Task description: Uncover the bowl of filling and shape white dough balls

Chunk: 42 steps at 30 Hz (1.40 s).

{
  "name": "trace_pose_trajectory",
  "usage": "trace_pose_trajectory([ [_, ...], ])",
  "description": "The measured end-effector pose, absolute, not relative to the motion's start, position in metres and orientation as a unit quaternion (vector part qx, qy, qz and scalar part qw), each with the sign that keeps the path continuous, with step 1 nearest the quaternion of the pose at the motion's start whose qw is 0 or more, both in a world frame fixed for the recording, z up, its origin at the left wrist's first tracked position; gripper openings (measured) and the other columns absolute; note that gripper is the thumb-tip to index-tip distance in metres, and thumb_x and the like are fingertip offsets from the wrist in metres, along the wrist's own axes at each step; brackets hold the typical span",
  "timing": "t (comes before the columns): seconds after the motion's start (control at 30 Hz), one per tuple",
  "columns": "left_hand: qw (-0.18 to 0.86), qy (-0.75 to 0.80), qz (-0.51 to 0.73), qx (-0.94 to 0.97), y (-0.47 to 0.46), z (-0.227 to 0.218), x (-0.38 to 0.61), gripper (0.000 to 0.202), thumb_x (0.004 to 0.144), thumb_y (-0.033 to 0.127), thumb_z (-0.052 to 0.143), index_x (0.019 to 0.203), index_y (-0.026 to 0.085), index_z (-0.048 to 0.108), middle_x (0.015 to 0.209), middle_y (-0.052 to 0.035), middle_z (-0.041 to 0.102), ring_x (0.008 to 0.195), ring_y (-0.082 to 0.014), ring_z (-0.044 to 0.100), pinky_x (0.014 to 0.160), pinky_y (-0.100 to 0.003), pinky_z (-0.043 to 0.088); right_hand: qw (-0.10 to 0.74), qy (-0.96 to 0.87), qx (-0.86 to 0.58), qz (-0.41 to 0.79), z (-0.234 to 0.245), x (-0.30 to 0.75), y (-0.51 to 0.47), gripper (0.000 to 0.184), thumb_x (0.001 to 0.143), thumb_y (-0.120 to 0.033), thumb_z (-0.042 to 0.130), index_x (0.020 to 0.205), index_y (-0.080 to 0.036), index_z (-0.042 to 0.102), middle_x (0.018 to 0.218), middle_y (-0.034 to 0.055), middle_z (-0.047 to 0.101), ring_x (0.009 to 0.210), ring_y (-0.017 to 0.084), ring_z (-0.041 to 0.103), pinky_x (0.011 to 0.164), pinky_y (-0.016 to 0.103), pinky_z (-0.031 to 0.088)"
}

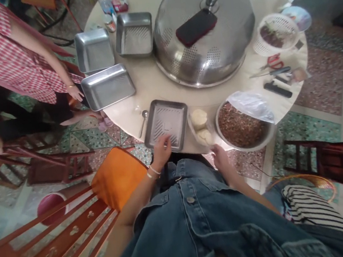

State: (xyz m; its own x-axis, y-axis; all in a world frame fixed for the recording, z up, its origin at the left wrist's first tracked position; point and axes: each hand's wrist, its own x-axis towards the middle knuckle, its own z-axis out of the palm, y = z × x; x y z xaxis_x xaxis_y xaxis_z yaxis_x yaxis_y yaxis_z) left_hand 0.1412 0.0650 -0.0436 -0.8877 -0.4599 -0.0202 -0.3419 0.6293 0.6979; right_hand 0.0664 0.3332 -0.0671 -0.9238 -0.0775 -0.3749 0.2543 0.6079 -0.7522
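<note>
My left hand (162,147) hangs over the near edge of a shallow grey metal tray (167,120), fingers loosely bent and apart, holding nothing that I can see. My right hand (220,156) is at the table's near edge, fingers closed at the near end of a clear plastic bag (208,139). Two pale dough lumps (199,117) lie in that bag, right of the tray. Further right, a wide metal bowl (223,138) holds brown minced filling (241,127), with plastic film (250,105) over part of it. A spoon (143,123) lies left of the tray.
A big domed steel lid (183,72) bears a phone (196,27). Three deeper metal trays (107,88) stand at the left. Red-handled scissors (275,62) and a white basket (263,47) are at the right. A person (35,53) stands left; an orange chair (119,177) is beside me.
</note>
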Motion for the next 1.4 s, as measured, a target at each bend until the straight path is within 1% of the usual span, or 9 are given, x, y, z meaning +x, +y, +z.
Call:
trace_pose_trajectory([
  [0.2,-0.014,-0.922,-0.387,-0.003,0.114,-0.036,0.079,0.037,0.090,0.037,0.058,0.120,0.016,0.056,0.124,-0.0099,0.057,0.109,-0.0225,0.058,0.092,-0.045,0.051,0.215,0.786,0.065,-0.576,-0.054,0.074,0.331,0.035,0.093,-0.041,0.055,0.115,-0.014,0.056,0.109,0.0070,0.059,0.093,0.016,0.060,0.081,0.035,0.054],
  [0.33,-0.033,-0.925,-0.379,-0.027,0.121,-0.040,0.076,0.042,0.089,0.038,0.058,0.125,0.017,0.053,0.131,-0.0111,0.053,0.115,-0.0251,0.055,0.095,-0.049,0.048,0.178,0.734,0.067,-0.652,-0.045,0.069,0.312,0.036,0.093,-0.042,0.054,0.116,-0.014,0.055,0.110,0.0074,0.059,0.095,0.017,0.060,0.083,0.037,0.054],
  [0.43,-0.022,-0.924,-0.381,-0.003,0.123,-0.048,0.072,0.041,0.090,0.038,0.057,0.125,0.017,0.053,0.128,-0.0107,0.054,0.112,-0.0239,0.056,0.093,-0.047,0.050,0.146,0.721,0.056,-0.675,-0.044,0.046,0.290,0.037,0.093,-0.042,0.054,0.119,-0.014,0.054,0.115,0.0082,0.058,0.101,0.019,0.059,0.088,0.040,0.052],
  [0.57,0.022,-0.921,-0.387,0.040,0.123,-0.052,0.059,0.039,0.091,0.036,0.056,0.124,0.016,0.053,0.125,-0.0103,0.056,0.108,-0.0227,0.058,0.091,-0.045,0.051,0.123,0.744,0.043,-0.656,-0.051,0.020,0.274,0.042,0.091,-0.038,0.058,0.127,-0.017,0.051,0.129,0.0100,0.051,0.115,0.023,0.053,0.098,0.047,0.047],
  [0.67,0.030,-0.916,-0.401,0.002,0.124,-0.050,0.051,0.038,0.091,0.036,0.055,0.124,0.017,0.053,0.127,-0.0103,0.055,0.111,-0.0228,0.057,0.094,-0.046,0.050,0.132,0.771,0.044,-0.621,-0.062,0.015,0.277,0.045,0.091,-0.038,0.059,0.129,-0.017,0.049,0.135,0.0105,0.047,0.122,0.026,0.048,0.102,0.050,0.043],
  [0.87,-0.018,-0.908,-0.413,-0.064,0.131,-0.061,0.042,0.034,0.092,0.035,0.055,0.120,0.017,0.056,0.122,-0.0095,0.059,0.107,-0.0210,0.059,0.092,-0.044,0.051,0.162,0.810,0.061,-0.561,-0.090,0.003,0.293,0.039,0.092,-0.040,0.056,0.122,-0.016,0.054,0.126,0.0096,0.053,0.113,0.022,0.054,0.098,0.046,0.047],
  [1.07,-0.026,-0.927,-0.373,-0.014,0.124,-0.061,0.046,0.033,0.091,0.035,0.055,0.119,0.017,0.057,0.122,-0.0094,0.059,0.107,-0.0209,0.059,0.092,-0.044,0.051,0.134,0.827,0.063,-0.543,-0.094,0.010,0.308,0.037,0.093,-0.042,0.054,0.118,-0.015,0.055,0.118,0.0083,0.057,0.104,0.020,0.058,0.091,0.042,0.051],
  [1.23,-0.015,-0.952,-0.299,0.069,0.108,-0.046,0.055,0.034,0.091,0.035,0.055,0.120,0.017,0.056,0.127,-0.0101,0.055,0.114,-0.0233,0.055,0.097,-0.048,0.047,0.100,0.832,0.011,-0.545,-0.077,0.034,0.306,0.036,0.092,-0.040,0.056,0.119,-0.016,0.055,0.125,0.0093,0.054,0.113,0.022,0.053,0.098,0.046,0.047],
  [1.4,-0.056,-0.966,-0.246,0.054,0.108,-0.048,0.052,0.034,0.090,0.036,0.057,0.118,0.017,0.058,0.127,-0.0097,0.056,0.117,-0.0244,0.053,0.100,-0.050,0.044,0.135,0.811,-0.042,-0.568,-0.085,0.008,0.289,0.036,0.093,-0.040,0.055,0.119,-0.016,0.056,0.124,0.0091,0.055,0.112,0.021,0.054,0.098,0.045,0.047],
])
